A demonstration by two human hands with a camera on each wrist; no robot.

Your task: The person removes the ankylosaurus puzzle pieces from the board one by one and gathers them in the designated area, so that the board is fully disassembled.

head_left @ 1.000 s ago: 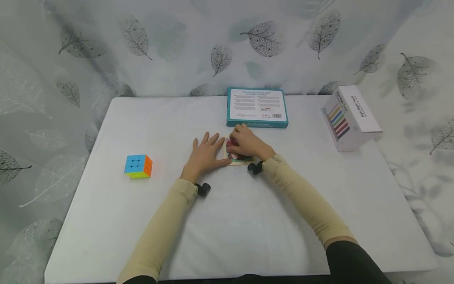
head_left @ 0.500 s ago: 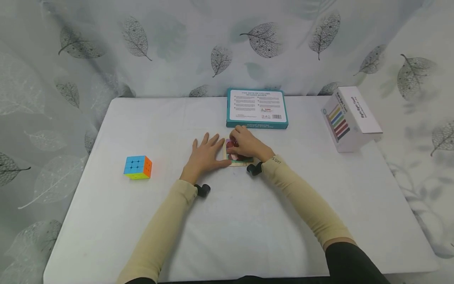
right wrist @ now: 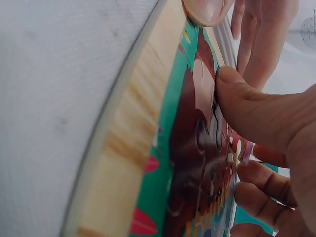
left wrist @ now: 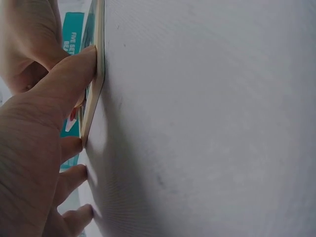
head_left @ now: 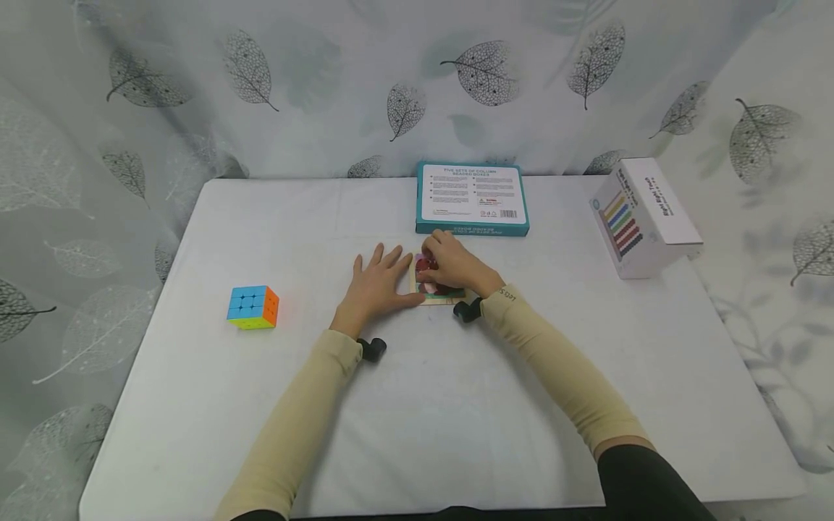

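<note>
A small wooden jigsaw puzzle (head_left: 445, 301) with a brown picture on green lies flat on the white table, partly hidden under the hands. In the right wrist view its pale wooden border (right wrist: 133, 118) and joined brown pieces show. My left hand (head_left: 374, 288) lies with fingers spread at its left side, the thumb (left wrist: 74, 74) pressing on the border. My right hand (head_left: 459, 262) is over the puzzle with curled fingers, pinching a small puzzle piece (right wrist: 245, 151) that sticks up from the surface. Its thumb touches the picture. Most of that piece is hidden by the fingers.
Behind the hands lies a flat teal box (head_left: 472, 195) with a white printed label. A white box (head_left: 641, 217) with coloured bars pictured on it stands at the back right. To the left sits a Rubik's cube (head_left: 253, 307). A leaf-patterned curtain (head_left: 313, 87) hangs behind the table.
</note>
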